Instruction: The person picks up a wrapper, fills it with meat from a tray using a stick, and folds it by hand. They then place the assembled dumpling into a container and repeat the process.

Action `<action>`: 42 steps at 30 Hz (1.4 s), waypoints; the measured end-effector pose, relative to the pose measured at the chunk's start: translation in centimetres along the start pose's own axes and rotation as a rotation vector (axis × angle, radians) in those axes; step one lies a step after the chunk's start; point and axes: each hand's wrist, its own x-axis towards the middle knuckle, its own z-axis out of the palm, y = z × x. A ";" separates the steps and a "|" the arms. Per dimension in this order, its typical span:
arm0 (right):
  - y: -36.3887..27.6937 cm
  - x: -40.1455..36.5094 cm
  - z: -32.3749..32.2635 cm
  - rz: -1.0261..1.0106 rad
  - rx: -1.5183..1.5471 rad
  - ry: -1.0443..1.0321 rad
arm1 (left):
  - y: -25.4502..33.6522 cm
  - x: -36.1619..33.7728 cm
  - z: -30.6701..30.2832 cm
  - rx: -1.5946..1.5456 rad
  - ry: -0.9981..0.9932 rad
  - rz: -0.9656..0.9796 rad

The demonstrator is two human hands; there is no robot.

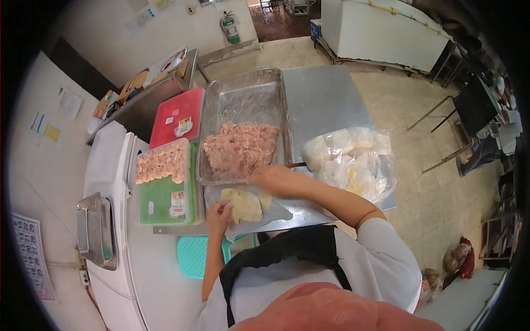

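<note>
My right hand [266,179] is closed at the near edge of a metal tray [286,110] holding a mound of pinkish ground meat [240,146]. The dark handle of a utensil [298,164] sticks out to the right of that hand; its working end is hidden. Thin, pale yellow dough wrappers [244,207] lie on a sheet just in front of me. The fingers of my left hand [219,214] pinch the left edge of these wrappers. To the left, a clear container with a green base [160,201] holds rows of filled dumplings [163,160].
A clear plastic bag [353,163] with pale, wrapped contents lies on the metal table [326,99] at right. Behind the green container is a red-lidded one [175,116]. A turquoise basket [192,256] sits below the table edge. Stacked metal pans [95,229] stand at far left.
</note>
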 end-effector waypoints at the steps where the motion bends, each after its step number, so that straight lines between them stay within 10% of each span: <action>1: -0.1 -0.1 0.6 0.005 0.015 -0.047 | -0.4 -0.1 0.0 -0.005 0.015 0.045; 7: -0.6 0.4 8.1 0.118 0.035 -0.229 | -1.3 -0.6 0.4 -0.168 0.093 0.124; 24: -2.6 3.2 10.9 0.101 -0.211 0.123 | -2.5 0.4 -3.9 -0.145 0.023 0.259; 33: -7.2 4.2 8.3 0.281 -0.286 0.304 | 0.9 3.2 -9.3 -1.445 -0.355 -0.250; 36: -7.4 4.3 6.6 0.294 -0.368 0.435 | -1.5 6.0 -10.1 -0.522 -0.294 0.153; 42: -1.8 0.6 2.8 0.592 -0.834 0.390 | 1.5 6.4 -10.9 -0.204 -0.318 0.577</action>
